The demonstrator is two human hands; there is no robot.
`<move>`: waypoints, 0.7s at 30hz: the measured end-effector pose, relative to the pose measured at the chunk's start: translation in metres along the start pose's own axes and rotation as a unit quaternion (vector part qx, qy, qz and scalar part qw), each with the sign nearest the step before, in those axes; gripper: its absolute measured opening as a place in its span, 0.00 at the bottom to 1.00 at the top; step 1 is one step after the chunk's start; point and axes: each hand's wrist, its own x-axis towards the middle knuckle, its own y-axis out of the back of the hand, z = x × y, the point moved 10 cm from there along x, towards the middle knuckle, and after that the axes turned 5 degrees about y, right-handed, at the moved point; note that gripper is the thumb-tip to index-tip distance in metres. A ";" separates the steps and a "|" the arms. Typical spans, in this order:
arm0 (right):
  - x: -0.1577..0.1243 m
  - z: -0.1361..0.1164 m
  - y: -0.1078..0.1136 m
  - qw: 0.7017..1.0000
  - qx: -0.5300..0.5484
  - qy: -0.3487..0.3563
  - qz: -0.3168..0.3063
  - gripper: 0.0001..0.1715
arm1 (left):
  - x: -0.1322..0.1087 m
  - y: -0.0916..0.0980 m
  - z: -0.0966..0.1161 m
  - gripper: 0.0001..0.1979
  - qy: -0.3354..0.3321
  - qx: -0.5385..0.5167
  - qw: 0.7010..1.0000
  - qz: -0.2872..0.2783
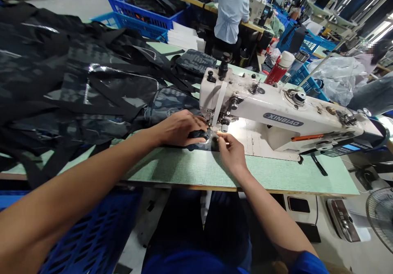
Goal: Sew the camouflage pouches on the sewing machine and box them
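Left grip [181, 128] presses flat on camouflage fabric [199, 135], right grip [230, 153] pinching its edge at the sewing machine [276, 106].

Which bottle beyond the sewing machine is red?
The white-capped one, standing behind the machine; the bottle beside it looks clear, with a grey lid.

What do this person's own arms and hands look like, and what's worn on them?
The left hand and right hand are bare, with no gloves, and no ring or watch shows. Both forearms are uncovered; a bright blue fabric sleeve ends above the right forearm.
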 end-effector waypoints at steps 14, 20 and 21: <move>-0.030 0.026 -0.080 0.775 0.549 -0.311 0.034 0.14 | -0.006 -0.012 -0.036 0.24 0.025 -0.108 0.992 -0.058; -0.020 0.024 -0.024 0.964 0.194 -0.182 -0.013 0.05 | -0.009 -0.020 -0.041 0.20 0.000 -0.114 0.993 -0.031; -0.016 0.015 -0.014 0.990 0.080 -0.119 -0.017 0.05 | -0.010 -0.022 -0.039 0.19 0.001 -0.108 0.994 -0.034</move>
